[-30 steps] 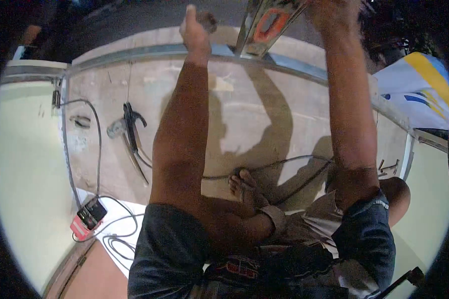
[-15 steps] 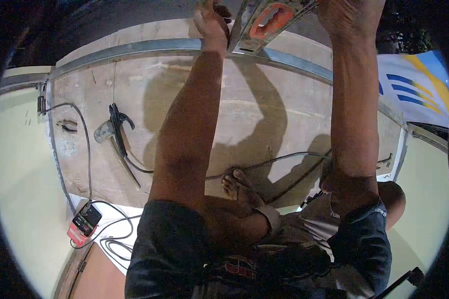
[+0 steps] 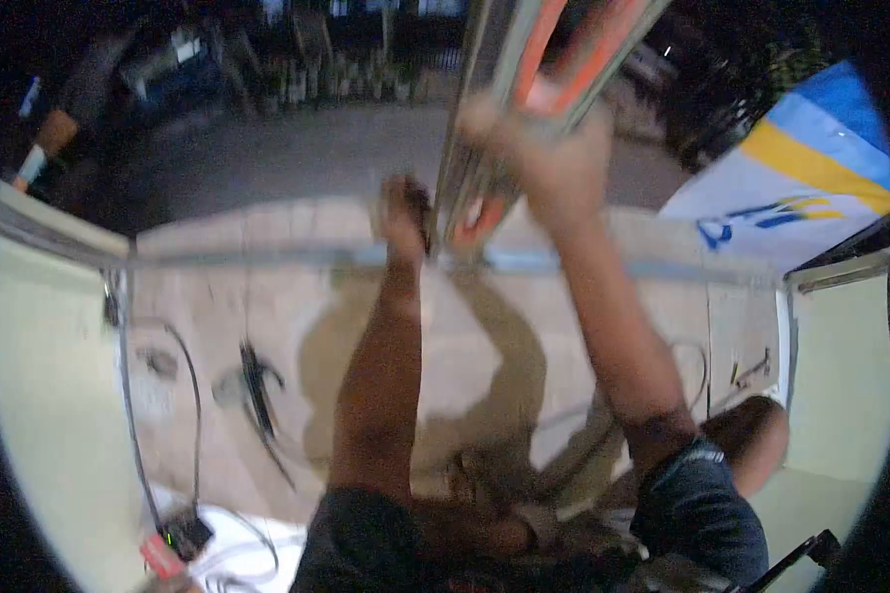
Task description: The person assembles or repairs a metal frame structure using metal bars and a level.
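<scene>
A long spirit level point(image 3: 595, 64) with orange-rimmed openings stands nearly upright, its lower end near the steel rail point(image 3: 524, 262) across the wooden board. My right hand point(image 3: 554, 158) is closed around the level partway up, blurred by motion. Along the level's left side runs an upright metal bar point(image 3: 480, 59). My left hand point(image 3: 403, 212) is low beside the bar, just above the rail, with fingers curled against its lower part; blur softens their exact hold. On the board to the left lie a hammer point(image 3: 229, 387) and a black electrode holder point(image 3: 255, 381) with a cable.
A red and black machine point(image 3: 173, 544) with cables sits at lower left. Pale panels flank the board point(image 3: 183, 287) on both sides. A blue, white and yellow banner point(image 3: 791, 168) hangs at right. My bent leg is at lower right. Beyond the rail lies a dark road point(image 3: 297, 148).
The view has tilted upward, bringing the road and more of the level into sight. My right hand, formerly at the top edge, now shows on the level. My left hand stays low by the bar.
</scene>
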A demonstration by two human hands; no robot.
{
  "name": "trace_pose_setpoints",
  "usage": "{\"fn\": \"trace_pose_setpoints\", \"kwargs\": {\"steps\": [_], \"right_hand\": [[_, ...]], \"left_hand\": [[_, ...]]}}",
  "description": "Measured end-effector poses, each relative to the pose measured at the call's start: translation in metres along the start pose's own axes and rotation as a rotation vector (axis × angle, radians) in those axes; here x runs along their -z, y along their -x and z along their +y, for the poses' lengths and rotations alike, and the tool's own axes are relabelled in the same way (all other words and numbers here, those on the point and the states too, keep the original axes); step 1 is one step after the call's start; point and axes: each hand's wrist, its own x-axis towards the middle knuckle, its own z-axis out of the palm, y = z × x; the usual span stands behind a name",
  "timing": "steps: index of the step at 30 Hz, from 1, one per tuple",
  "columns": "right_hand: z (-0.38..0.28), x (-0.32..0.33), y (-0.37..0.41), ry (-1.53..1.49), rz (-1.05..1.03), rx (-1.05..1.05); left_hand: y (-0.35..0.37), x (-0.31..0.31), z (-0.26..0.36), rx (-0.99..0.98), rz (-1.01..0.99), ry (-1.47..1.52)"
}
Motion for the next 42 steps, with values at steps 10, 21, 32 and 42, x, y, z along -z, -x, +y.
{"fn": "trace_pose_setpoints", "kwargs": {"steps": [10,21,32,42], "right_hand": [[-0.013,0.005,-0.001,-0.140,-0.043,-0.025],[-0.014,0.002,0.000,-0.151,-0.006,0.042],[-0.005,0.002,-0.002,-0.128,-0.010,0.047],[-0.008,0.000,-0.001,-0.241,-0.041,0.019]], "left_hand": [[0.016,-0.058,0.046,0.429,-0.030,0.230],[-0.030,0.015,0.004,0.224,0.282,0.194],[-0.031,-0.006,0.002,-0.057,0.349,-0.147],[-0.032,-0.013,0.014,0.051,0.387,-0.188]]}}
